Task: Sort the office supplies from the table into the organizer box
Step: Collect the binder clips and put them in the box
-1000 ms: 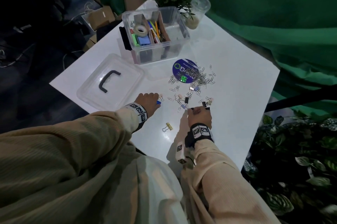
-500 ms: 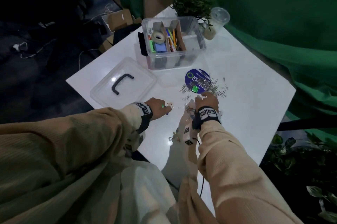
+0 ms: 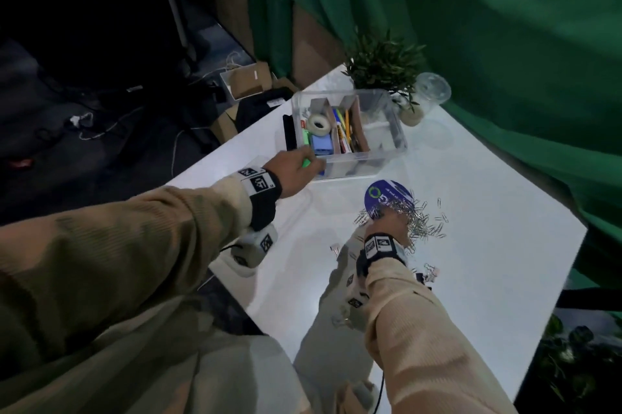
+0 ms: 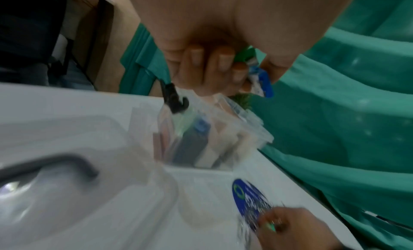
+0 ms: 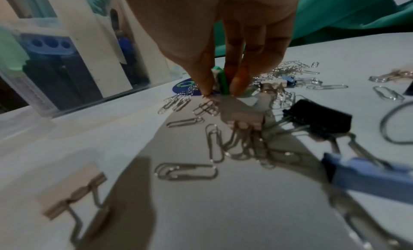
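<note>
At the near rim of the clear organizer box (image 3: 387, 157), on the far part of the white worktop (image 3: 488, 245), the left hand (image 3: 292, 167) hangs with its fingers (image 4: 196, 59) curled into the palm around small binder clips, a green clip (image 4: 244, 56) and a blue clip (image 4: 264, 85) pinched between thumb and fingertips. Inside the box, dividers split it into compartments: a tape roll (image 3: 319, 124) and a blue sharpener (image 3: 321, 145) lie in the left one, pens (image 3: 346, 130) stand in the middle one, and what the right one holds cannot be told. Left of the box lies its clear lid (image 4: 67, 183) with a dark handle, flat on the worktop.

Nearer and to the right, the right hand (image 3: 387, 221) reaches down beside a round blue disc (image 3: 387, 196), its grip pressed together on a green binder clip (image 5: 223, 82) held between thumb and fingertips, touching the worktop. Around it, a heap of silver paper clips (image 3: 424, 225) spreads over the disc's right edge and the worktop. Near the wrist lie more binder clips: a beige one (image 5: 245, 120), a black one (image 5: 319, 119), a blue one (image 5: 368, 174) and another beige one (image 5: 71, 192), well apart to the left.
</note>
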The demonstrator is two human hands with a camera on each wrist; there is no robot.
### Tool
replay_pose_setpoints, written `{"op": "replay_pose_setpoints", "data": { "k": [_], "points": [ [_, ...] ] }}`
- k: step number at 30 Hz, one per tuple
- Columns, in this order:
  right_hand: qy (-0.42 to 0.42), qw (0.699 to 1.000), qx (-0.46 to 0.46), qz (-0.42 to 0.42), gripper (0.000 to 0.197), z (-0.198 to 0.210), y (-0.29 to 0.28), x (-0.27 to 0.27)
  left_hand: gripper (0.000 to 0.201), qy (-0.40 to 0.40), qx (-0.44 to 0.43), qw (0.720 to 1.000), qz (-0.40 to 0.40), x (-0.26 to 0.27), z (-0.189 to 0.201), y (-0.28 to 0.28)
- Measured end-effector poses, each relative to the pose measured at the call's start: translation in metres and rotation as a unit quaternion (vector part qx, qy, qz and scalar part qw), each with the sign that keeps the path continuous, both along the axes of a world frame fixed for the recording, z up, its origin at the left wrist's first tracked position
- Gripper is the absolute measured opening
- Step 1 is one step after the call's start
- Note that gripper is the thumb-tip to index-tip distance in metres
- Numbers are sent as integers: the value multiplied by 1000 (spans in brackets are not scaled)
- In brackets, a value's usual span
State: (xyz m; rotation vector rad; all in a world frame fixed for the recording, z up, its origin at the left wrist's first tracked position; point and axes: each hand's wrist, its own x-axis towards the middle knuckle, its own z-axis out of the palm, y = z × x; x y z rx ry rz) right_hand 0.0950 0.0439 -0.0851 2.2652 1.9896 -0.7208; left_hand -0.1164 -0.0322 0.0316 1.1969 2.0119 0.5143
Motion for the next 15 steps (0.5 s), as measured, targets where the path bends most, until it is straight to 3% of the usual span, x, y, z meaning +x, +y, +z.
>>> {"op": "replay_pose_setpoints", "data": {
  "k": [5, 9, 11, 15],
  "points": [
    [110, 987, 65, -93, 30, 21, 7, -14, 41, 128, 13, 990, -52, -38, 12, 58],
    [289, 934, 149, -150, 25, 68, 18, -50, 44, 189, 1, 976, -112, -52, 8, 90],
    [339, 920, 154, -120, 23, 87, 21, -76, 44, 214, -15, 965, -151, -55, 2, 97],
    [343, 931, 119, -39, 20, 98, 22, -120, 43, 229, -20, 954, -192, -60, -8, 101]
  ]
}}
